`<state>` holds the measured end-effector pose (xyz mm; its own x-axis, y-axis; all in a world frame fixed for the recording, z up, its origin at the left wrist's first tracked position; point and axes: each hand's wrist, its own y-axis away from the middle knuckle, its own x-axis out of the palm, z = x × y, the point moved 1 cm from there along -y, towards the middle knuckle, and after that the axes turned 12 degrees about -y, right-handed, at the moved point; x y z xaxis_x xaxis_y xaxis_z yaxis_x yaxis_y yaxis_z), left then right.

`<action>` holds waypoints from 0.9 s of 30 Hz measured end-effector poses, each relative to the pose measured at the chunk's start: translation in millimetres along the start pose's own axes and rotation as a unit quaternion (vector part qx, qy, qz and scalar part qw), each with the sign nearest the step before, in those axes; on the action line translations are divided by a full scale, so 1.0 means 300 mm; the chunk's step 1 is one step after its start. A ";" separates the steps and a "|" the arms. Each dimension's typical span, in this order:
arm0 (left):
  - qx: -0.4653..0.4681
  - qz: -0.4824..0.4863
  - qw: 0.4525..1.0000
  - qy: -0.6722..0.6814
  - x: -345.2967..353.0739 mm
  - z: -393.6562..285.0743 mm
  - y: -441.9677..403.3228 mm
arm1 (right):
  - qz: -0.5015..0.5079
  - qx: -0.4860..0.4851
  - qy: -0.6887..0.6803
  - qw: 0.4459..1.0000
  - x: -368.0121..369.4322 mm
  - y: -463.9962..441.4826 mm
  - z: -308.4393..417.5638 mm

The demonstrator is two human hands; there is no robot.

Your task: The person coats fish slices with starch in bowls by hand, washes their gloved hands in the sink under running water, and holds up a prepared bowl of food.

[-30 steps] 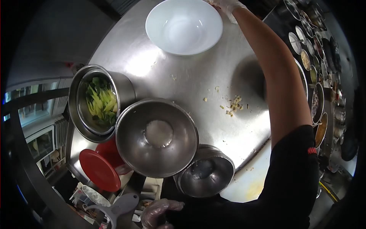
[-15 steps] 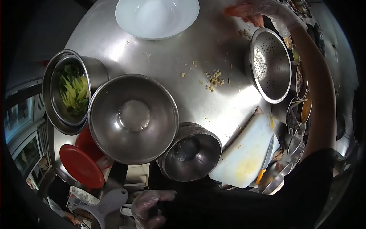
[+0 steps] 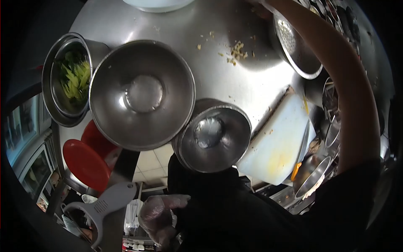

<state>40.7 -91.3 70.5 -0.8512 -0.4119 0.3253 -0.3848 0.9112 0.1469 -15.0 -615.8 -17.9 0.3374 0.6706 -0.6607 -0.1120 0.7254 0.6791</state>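
Observation:
My left hand (image 3: 157, 218), in a clear plastic glove, hangs low beside my dark clothing. Its fingers are loosely bent and apart, with nothing between them. A grey peeler-shaped handle (image 3: 103, 206) lies to its left. My right arm stretches along the right side to the top edge, where only part of my right hand (image 3: 261, 7) shows, dark and blurred. Its fingers and anything in them cannot be made out. Close by stands a perforated steel colander (image 3: 300, 50), partly covered by my forearm. Pale chopped bits (image 3: 237, 52) lie scattered on the steel table (image 3: 218, 80).
A large steel bowl (image 3: 145, 94) and stacked smaller bowls (image 3: 216, 138) stand near the front edge. Left are nested pots with green vegetables (image 3: 75, 80) and a red lid (image 3: 86, 164). A white cutting board (image 3: 273, 140) carries a knife (image 3: 303, 145). A white bowl (image 3: 159, 5) is cut off above.
The view has shifted, so the table things sit higher. My right hand, earlier beside the colander with something reddish at its fingers, has moved mostly out at the top; my forearm now crosses the colander.

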 end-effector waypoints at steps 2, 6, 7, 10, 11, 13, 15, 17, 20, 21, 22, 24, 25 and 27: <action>-0.002 0.007 1.000 0.007 -0.011 0.005 0.017 | 0.072 0.038 -0.056 0.995 0.058 0.039 -0.006; -0.020 0.037 0.999 0.031 -0.018 0.001 0.029 | 0.083 -0.500 0.154 0.848 0.170 0.148 -0.240; -0.019 0.046 0.998 0.037 -0.017 0.000 0.034 | 0.147 -0.472 0.062 0.867 0.190 0.250 -0.201; -0.010 0.039 0.999 0.015 -0.034 -0.003 0.048 | 0.203 -0.435 0.319 0.817 0.230 0.320 -0.099; -0.012 0.030 0.999 0.000 -0.036 -0.004 0.059 | 0.101 -0.462 0.283 0.834 0.224 0.364 -0.059; -0.020 0.016 0.999 -0.027 -0.028 -0.006 0.085 | 0.025 -0.469 0.189 0.862 0.234 0.428 -0.001; -0.027 0.007 0.999 -0.043 -0.014 -0.008 0.095 | 0.049 -0.575 0.197 0.793 0.276 0.402 0.072; 0.014 -0.016 0.998 -0.061 0.013 -0.006 0.088 | 0.151 -0.568 0.095 0.803 0.341 0.399 0.142; -0.001 -0.053 0.998 -0.020 0.053 0.011 0.137 | -0.063 -0.810 0.094 0.575 0.497 0.224 0.170; -0.006 -0.052 0.999 -0.017 0.057 0.023 0.148 | -0.026 -0.788 0.135 0.600 0.503 0.225 0.200; 0.015 -0.048 0.999 -0.004 0.058 0.036 0.154 | 0.011 -0.763 0.176 0.622 0.502 0.227 0.233; 0.032 -0.048 0.998 0.010 0.066 0.040 0.158 | 0.030 -0.744 0.188 0.641 0.496 0.246 0.251; 0.034 -0.037 0.999 -0.011 0.074 0.030 0.147 | 0.044 -0.733 0.186 0.653 0.480 0.257 0.228; 0.038 0.005 0.997 -0.060 0.066 0.007 0.138 | 0.073 -0.707 0.180 0.680 0.444 0.286 0.134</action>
<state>7.3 -61.7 81.2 -0.8903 -0.4031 0.2117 -0.3973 0.9149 0.0710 58.0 -470.5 -34.7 0.0039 0.5612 -0.8277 -0.9925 -0.0990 -0.0718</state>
